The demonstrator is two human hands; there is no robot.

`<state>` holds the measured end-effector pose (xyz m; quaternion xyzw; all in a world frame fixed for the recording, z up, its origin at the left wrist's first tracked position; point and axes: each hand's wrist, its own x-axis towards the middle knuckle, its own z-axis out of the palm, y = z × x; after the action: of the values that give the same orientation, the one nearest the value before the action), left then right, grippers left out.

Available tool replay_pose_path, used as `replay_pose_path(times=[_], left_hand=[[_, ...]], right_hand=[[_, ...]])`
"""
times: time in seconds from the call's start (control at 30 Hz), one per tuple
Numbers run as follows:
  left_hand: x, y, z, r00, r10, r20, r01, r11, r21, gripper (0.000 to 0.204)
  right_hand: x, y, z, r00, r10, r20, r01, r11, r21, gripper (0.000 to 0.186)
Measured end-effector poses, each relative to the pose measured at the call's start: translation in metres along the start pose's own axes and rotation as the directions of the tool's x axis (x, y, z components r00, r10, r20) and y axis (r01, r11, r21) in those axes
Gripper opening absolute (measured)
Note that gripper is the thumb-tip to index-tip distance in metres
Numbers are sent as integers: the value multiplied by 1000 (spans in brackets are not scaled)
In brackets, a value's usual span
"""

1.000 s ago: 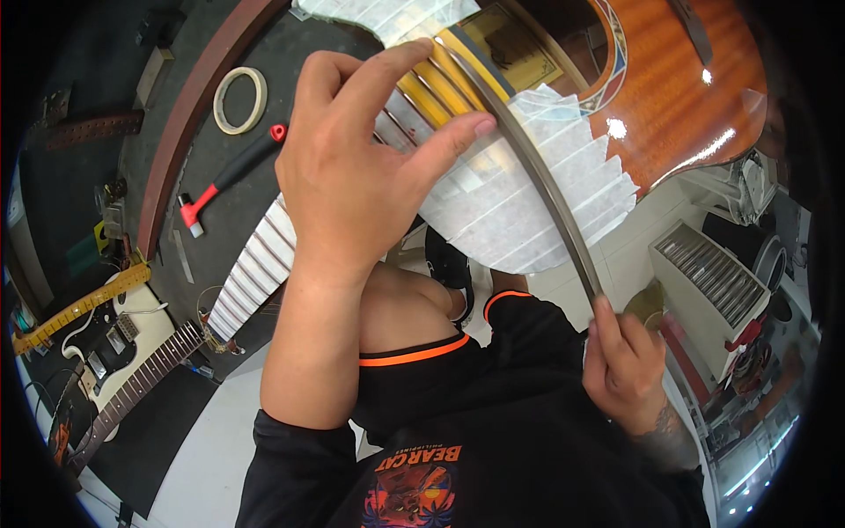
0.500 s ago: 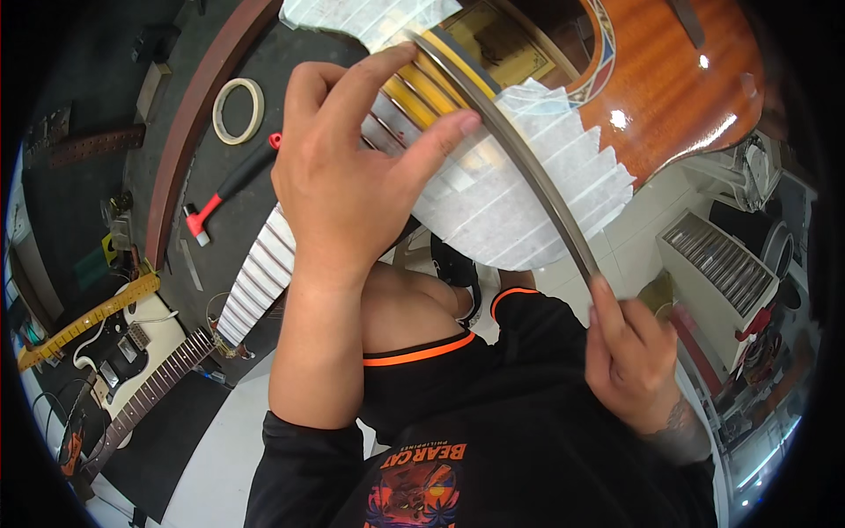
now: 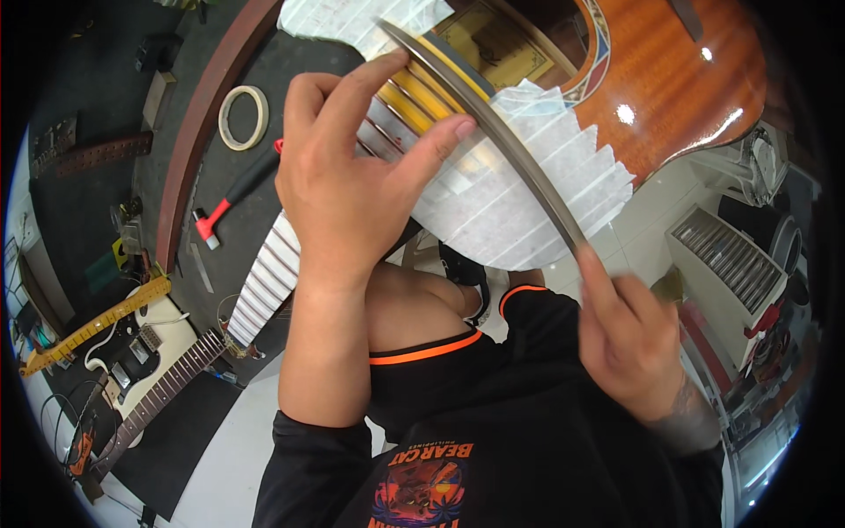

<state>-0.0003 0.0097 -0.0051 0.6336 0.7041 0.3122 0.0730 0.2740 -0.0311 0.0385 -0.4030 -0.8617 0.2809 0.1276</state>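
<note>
An acoustic guitar (image 3: 678, 106) with a glossy reddish-brown top lies in front of me, pale masking tape (image 3: 563, 176) covering part of its body. My left hand (image 3: 339, 176) rests on the fretboard end, thumb and index finger spread apart, the fingertips close to a long slim metal file (image 3: 528, 167). Yellow strips (image 3: 418, 101) show between the frets under that hand. The file lies slantwise across the fretboard end beside the sound hole. Its near end is gripped by my right hand (image 3: 634, 339), index finger stretched along it; this hand is slightly blurred.
On the dark bench at left are a red-and-black hammer (image 3: 231, 201) and a roll of tape (image 3: 224, 123), beside a curved brown edge (image 3: 187, 123). A white electric guitar (image 3: 145, 343) and loose necks lie lower left. A slatted white box (image 3: 731, 264) stands at right.
My right hand has pushed the file forward and to the left, so its far tip reaches further past my left index finger. The left hand stays in place on the fretboard.
</note>
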Motion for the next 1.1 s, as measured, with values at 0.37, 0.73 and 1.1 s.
replay_pose_path(times=[0.37, 0.73, 1.1], left_hand=[[2, 4, -1, 1000, -9, 12, 9, 1000, -2, 59], [0, 0, -4, 1000, -20, -1, 20, 1000, 4, 59], [-3, -5, -4, 999, -28, -16, 28, 1000, 12, 59]], right_hand=[[-62, 12, 4, 1000, 14, -26, -17, 995, -98, 63], [-29, 6, 2, 999, -42, 8, 42, 987, -152, 61], [36, -19, 6, 999, 5, 43, 1, 992, -124, 60]])
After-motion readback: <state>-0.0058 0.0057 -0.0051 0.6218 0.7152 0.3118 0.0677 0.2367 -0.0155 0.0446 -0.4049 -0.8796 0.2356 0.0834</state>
